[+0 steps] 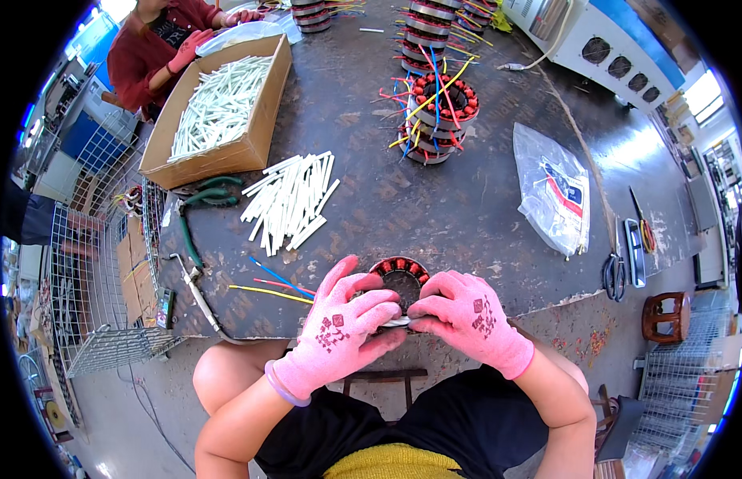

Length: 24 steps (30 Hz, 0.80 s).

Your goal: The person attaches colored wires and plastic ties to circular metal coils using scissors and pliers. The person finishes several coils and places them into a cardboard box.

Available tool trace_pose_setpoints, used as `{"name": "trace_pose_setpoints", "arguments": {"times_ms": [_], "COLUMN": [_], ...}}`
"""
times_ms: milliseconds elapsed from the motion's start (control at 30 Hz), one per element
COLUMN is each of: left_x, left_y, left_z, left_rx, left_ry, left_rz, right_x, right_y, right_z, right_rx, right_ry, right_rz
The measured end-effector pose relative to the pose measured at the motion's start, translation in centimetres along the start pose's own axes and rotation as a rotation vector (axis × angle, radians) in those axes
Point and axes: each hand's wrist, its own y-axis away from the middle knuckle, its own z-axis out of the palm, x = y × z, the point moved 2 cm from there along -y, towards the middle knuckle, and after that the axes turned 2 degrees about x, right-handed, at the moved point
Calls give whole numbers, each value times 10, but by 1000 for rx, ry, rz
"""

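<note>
A ring-shaped motor stator [401, 266] with red-covered windings sits at the table's near edge, between my two pink-gloved hands. Yellow, red and blue lead wires [281, 284] stretch out to its left. My left hand [339, 326] is closed around the stator's left side, its fingertips at the near rim. From the other side my right hand [469, 318] grips the ring, thumb and fingers bent at the same near part. A small pale strip [396, 322] shows between the fingertips of both hands; its kind is partly hidden. My fingers cover most of the near rim.
Loose pale sticks [291, 199] lie near a cardboard box [255, 148] full of them. Green-handled pliers [211, 195], a soldering-iron-like tool [199, 295], stacked stators [427, 152], a plastic bag [551, 191] and scissors [615, 275] surround the work. Another person [159, 48] sits at far left.
</note>
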Motion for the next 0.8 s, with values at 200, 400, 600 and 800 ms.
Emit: {"name": "trace_pose_setpoints", "arguments": {"times_ms": [200,400,600,800], "left_x": [-5,-7,-7,1], "left_y": [3,2,6,1], "left_z": [5,7,9,-7], "left_rx": [49,45,110,-21], "left_ry": [30,2,-4,-191], "left_rz": [-15,-12,54,237], "right_x": [-6,-12,-18,-27], "right_y": [-4,-5,22,26], "right_z": [-4,0,32,42], "right_rx": [-44,19,289,355], "right_ry": [-120,-40,234,438], "right_rz": [202,229,-21,-98]}}
